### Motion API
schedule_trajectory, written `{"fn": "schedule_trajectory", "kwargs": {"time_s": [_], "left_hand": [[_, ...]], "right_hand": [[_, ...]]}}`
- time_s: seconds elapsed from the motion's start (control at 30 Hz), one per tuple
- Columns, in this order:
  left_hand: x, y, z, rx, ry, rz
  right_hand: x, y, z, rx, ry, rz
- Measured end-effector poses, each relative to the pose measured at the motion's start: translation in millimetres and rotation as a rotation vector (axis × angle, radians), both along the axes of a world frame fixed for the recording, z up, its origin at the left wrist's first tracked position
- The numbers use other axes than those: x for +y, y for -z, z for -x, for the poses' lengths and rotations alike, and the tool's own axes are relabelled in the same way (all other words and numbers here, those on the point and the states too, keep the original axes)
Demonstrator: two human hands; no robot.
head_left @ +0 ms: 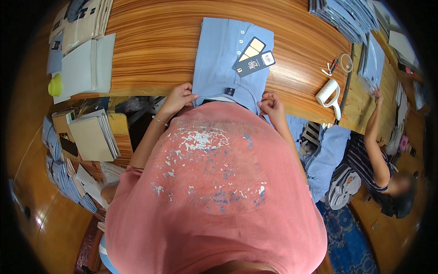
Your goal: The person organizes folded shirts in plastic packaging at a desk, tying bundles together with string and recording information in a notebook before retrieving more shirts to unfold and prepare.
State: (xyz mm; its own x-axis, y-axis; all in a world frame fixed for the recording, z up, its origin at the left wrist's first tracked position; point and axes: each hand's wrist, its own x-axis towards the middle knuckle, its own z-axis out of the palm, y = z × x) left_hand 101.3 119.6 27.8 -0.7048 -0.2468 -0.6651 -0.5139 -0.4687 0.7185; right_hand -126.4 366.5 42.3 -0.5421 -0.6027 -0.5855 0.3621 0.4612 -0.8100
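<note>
A folded light blue buttoned shirt (212,55) lies on the wood-grain table (155,45), its collar end toward me at the near edge. Two dark hang tags (255,64) rest on its front, and a small dark label shows inside the neck. My left hand (181,97) pinches the shirt's near left corner between thumb and fingers; a bracelet circles that wrist. At the near right corner, my right hand (273,107) pinches the fabric in the same way. The shirt's lowest edge is partly hidden by my pink top.
White boards (80,68) and bagged garments (86,25) are stacked at left. A lint roller (328,93) and a tape roll (345,63) lie at right. Folded blue garments (344,18) pile at far right. Another person's hand (378,96) touches a bagged garment there. Blue garments (326,155) hang below the table.
</note>
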Motion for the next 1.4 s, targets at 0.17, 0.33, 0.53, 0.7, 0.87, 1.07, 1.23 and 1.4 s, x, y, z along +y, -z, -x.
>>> {"fn": "schedule_trajectory", "kwargs": {"time_s": [0.17, 0.33, 0.53, 0.7, 0.87, 1.07, 1.23, 1.4], "left_hand": [[12.4, -15.5, 5.2, -0.169, 0.064, 0.336], [-11.8, -96.1, 37.4, -0.285, 0.381, 0.882], [15.8, -60.5, 137.3, 0.352, 0.201, 1.158], [33.4, -35.5, 174.8, 0.191, 0.178, 1.24], [20.7, -27.9, 170.8, 0.292, 0.08, 0.975], [19.8, -15.5, 163.6, 0.275, -0.046, 0.89], [33.6, -24.3, 163.4, 0.308, 0.012, 1.039], [43.3, -36.0, 171.2, 0.147, 0.106, 1.205]], "right_hand": [[-0.4, 5.6, 1.3, 0.054, -0.105, 0.058], [-24.7, -23.8, 66.3, 0.535, -0.197, 0.001], [-86.2, -18.4, 102.9, 0.631, -0.254, 0.004], [-107.2, -23.4, 95.6, 0.538, -0.093, 0.315], [-148.0, -17.3, 120.7, 0.838, -0.119, 0.251], [-180.6, -3.0, 135.8, 1.264, -0.443, 0.131], [-154.9, 7.3, 138.1, 1.189, -0.297, 0.228], [-107.8, -12.0, 97.5, 0.746, -0.26, -0.047]]}}
